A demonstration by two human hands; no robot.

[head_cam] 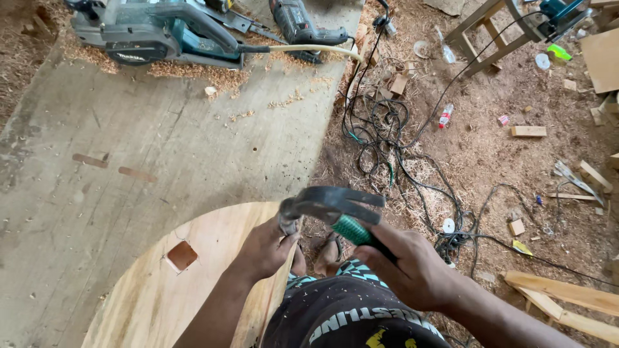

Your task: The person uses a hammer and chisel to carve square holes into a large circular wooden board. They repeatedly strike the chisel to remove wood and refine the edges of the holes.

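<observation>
Claw hammer (335, 205) being gripped by right hand (412, 267) | head being steadied by left hand (267, 248) at round board (193, 277) edge | careful aim judged needed next.

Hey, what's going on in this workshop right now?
A person stands over a round wooden board that has a small square cutout. The right hand grips a claw hammer by its green-wrapped handle, head at the board's edge, where the left hand rests. On the grey workbench behind lie an electric planer and a drill among shavings. Black cables and wood offcuts litter the sawdust floor.
</observation>
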